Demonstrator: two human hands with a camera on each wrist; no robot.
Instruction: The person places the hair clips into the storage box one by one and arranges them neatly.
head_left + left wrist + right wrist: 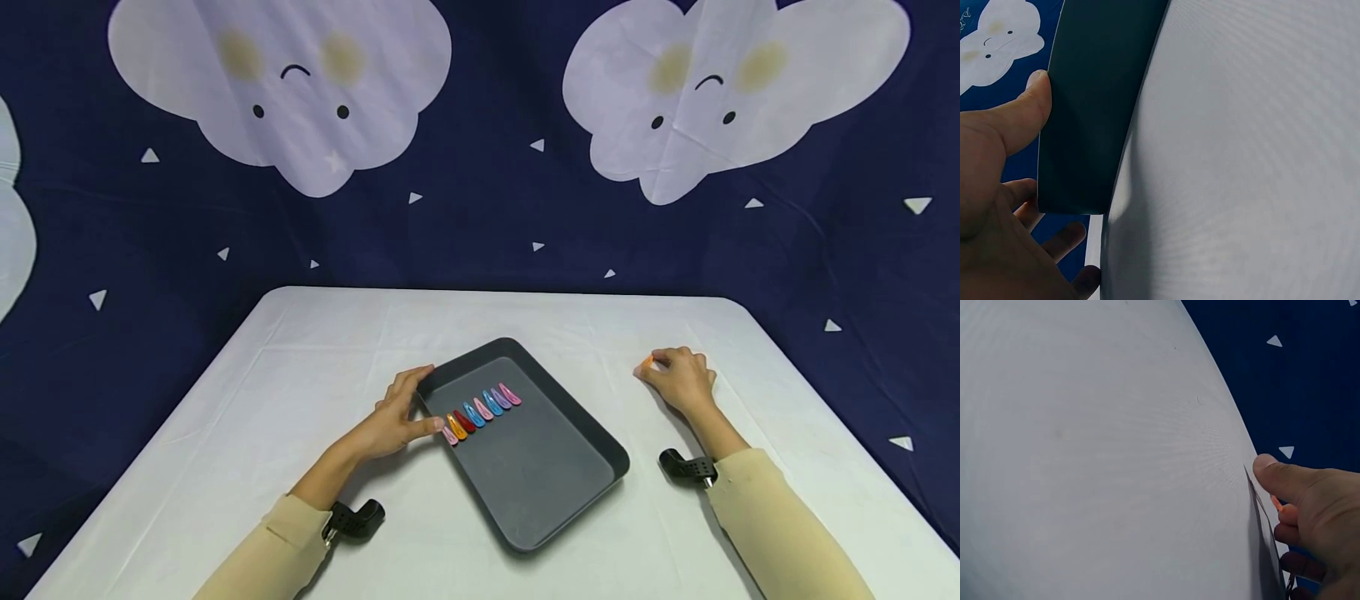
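Note:
A dark grey baking tray (555,492) lies at an angle on the table. My left hand (397,421) holds its left corner, with the thumb on the rim and a finger round the corner in the left wrist view. Several snap hair clips (475,417) in pink, orange, red, blue and purple form a slanting row inside the tray. To the right of the tray, low over the table, my right hand (681,379) pinches a small orange hair clip (649,361). Fingers hide most of that clip; only a bit of orange shows in the right wrist view.
A white cloth covers the table (337,342). Behind it hangs a dark blue curtain (480,233) with white clouds and triangles. A black wrist mount (356,520) is on the left wrist, and another black mount (686,467) is on the right.

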